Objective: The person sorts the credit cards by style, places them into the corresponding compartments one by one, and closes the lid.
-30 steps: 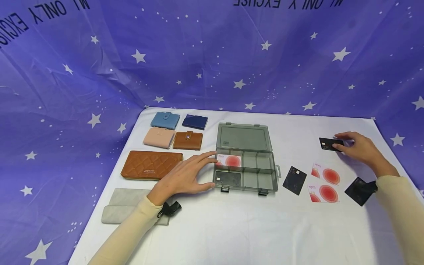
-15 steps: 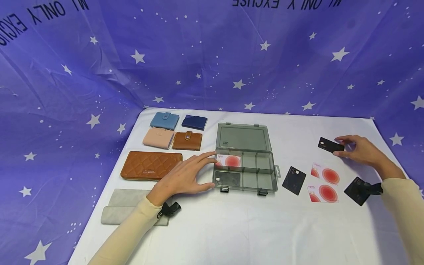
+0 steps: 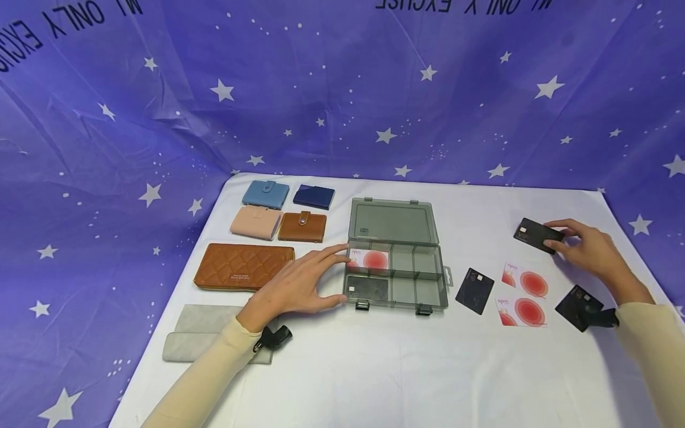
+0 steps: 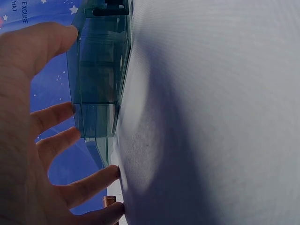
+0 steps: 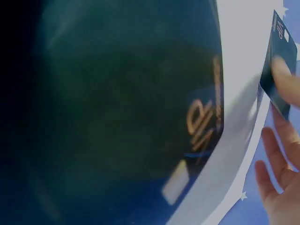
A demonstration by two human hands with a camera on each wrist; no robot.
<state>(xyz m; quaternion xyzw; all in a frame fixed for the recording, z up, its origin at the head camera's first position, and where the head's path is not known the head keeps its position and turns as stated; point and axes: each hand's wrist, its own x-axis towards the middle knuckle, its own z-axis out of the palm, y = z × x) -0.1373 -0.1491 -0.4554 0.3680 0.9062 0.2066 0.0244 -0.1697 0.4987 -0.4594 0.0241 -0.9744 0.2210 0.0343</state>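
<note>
At the right of the head view, my right hand (image 3: 587, 252) pinches a black VIP card (image 3: 537, 235) between thumb and fingers. The right wrist view also has this raised card (image 5: 284, 51), its chip end pointing away from the hand. My left hand (image 3: 299, 288) rests by the left side of a clear grey compartment box (image 3: 393, 306), fingers spread and loosely straight. Its thumb and fingertips are right at the box wall (image 4: 96, 84). Inside the opened box, a pink-and-red card (image 3: 369, 260) lies in the back left compartment and a black card (image 3: 368, 289) in the front left one.
Right of the box lie a black card (image 3: 475, 290), two pink-and-red cards (image 3: 527, 280) and another black card (image 3: 577, 304) below the right wrist. At left are several small wallets (image 3: 266, 194), a brown quilted wallet (image 3: 241, 266) and a grey wallet (image 3: 206, 320), partly under the left arm.
My right hand has shifted slightly right and toward me with the black card, whose face now tilts more into view. The left hand and the box have stayed put.
</note>
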